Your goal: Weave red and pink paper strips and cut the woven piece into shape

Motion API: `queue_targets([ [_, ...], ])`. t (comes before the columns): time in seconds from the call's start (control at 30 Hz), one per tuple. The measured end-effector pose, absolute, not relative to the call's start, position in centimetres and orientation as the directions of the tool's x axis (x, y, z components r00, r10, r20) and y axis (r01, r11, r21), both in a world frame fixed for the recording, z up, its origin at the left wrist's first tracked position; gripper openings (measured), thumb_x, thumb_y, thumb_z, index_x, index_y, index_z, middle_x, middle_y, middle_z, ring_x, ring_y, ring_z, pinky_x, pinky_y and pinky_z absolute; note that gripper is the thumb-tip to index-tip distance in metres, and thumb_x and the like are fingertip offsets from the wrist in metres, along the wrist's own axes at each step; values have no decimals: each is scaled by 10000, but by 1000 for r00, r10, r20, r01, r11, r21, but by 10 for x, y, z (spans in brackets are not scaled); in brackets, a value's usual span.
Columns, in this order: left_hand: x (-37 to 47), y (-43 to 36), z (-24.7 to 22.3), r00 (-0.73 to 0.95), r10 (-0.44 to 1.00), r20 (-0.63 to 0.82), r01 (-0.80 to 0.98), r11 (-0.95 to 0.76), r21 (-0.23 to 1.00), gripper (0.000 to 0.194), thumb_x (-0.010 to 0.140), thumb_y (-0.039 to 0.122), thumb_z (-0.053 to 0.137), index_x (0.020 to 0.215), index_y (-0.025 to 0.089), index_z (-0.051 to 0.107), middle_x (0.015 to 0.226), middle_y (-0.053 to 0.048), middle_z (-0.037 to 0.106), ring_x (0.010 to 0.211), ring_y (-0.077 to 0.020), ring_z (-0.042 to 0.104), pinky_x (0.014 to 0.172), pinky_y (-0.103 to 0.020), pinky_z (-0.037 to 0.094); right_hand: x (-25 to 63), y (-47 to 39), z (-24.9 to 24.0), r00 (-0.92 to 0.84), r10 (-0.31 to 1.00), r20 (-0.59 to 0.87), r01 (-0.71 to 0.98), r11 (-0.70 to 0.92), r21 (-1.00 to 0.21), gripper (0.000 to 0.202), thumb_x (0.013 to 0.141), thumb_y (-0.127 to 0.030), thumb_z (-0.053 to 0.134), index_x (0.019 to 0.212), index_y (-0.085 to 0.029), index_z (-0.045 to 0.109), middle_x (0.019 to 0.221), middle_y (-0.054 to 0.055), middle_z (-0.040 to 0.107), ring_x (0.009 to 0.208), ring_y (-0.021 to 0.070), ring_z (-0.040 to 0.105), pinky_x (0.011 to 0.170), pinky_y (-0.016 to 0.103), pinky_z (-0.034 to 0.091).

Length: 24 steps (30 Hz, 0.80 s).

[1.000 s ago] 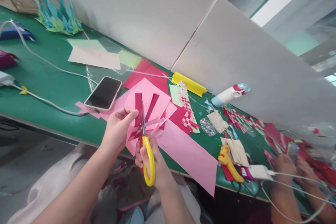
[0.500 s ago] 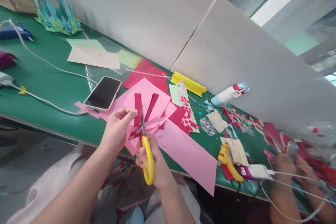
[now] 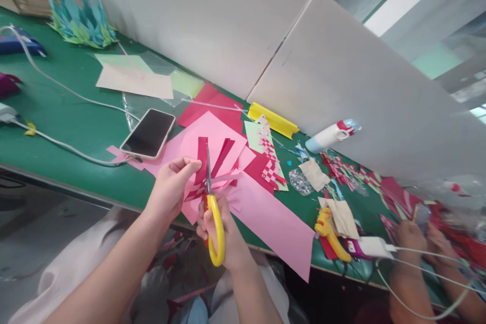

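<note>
A: We have a pale wall running behind a green table. Where should we look?

B: Near edge, middle. The red strip is raised in the left hand, pinched between thumb and fingers; the right hand is wrapped round the yellow handles of the scissors.

A: Why so close together?

B: We'd say the pinch sits just left of the blades to steady the paper while sparing the fingertips. The blades point to the far side, which seems to line them up with the strip's long edge. How far they are parted, we cannot tell.

A: And what might get in our way?

B: Pink slips lie by the pivot, where they could snag, and a second strip shows just right of the blades. Beneath, the pink sheets jut past the near edge on the right, so our arm might catch them.

A: Farther out?

B: We see a phone to the left; to the right, a checkered fish, a bottle by the wall, and a glue gun.
</note>
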State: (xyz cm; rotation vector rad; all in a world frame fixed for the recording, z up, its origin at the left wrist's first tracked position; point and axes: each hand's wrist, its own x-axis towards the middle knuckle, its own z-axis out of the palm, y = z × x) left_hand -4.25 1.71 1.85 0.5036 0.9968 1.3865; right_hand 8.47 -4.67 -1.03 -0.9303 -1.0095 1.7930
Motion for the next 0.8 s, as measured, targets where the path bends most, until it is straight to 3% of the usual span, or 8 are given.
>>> queue_targets([
  [0.4,-42,17,19,-128,953,-274,-558,160,814,211,595,280,766,584,161,593,535,43,538,464,-63,401,489,-223,315,79,-49,0,-271,928,-255,-259,-326,-909,365,801,-478,666,966,-273,413,830,-39,439,571,67,374,514,208,299],
  [0.63,-46,22,16,-188,954,-232,-587,80,805,201,611,283,775,645,144,635,625,29,586,561,-66,487,579,-202,385,88,-48,-4,-417,874,-249,-308,-393,-866,422,762,-529,700,966,-267,439,901,-20,441,600,61,379,513,196,298],
  [0.8,-52,28,13,-214,949,-232,-603,59,795,240,609,309,781,710,158,625,685,31,594,625,-80,531,573,-189,412,96,-48,-5,-396,871,-291,-324,-429,-843,461,738,-544,715,979,-259,444,886,-25,461,591,51,399,507,180,302],
])
